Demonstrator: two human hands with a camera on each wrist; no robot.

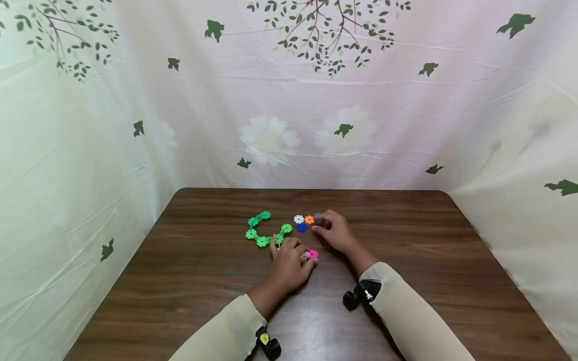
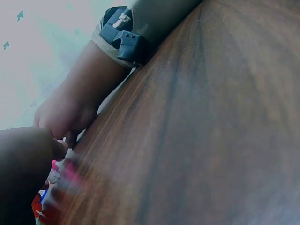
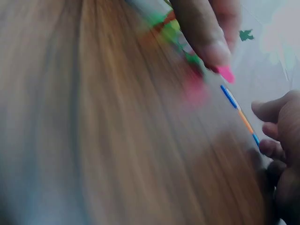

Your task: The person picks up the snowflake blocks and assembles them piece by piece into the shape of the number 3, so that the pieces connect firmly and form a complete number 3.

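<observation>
My left hand [image 1: 289,263] is low over the table, its thumb and fingers pinching a pink flower-shaped disc [image 1: 313,254]. In the right wrist view the pink disc [image 3: 226,73] shows at that thumb's tip. A greyish disc [image 1: 304,256] sits beside the pink one, partly hidden by the fingers. My right hand [image 1: 335,231] touches a blue disc [image 1: 317,215] at the end of a small cluster, its thumb apart from the fingers. That cluster also has a white disc [image 1: 298,219], an orange disc [image 1: 309,219] and a dark blue disc [image 1: 301,228].
A curved chain of green discs [image 1: 251,234] lies left of the cluster; my left fingertips cover part of its near end. The brown wooden table [image 1: 406,301] reaches back to a printed cloth curtain [image 1: 298,100]. Both sleeves carry black wrist devices.
</observation>
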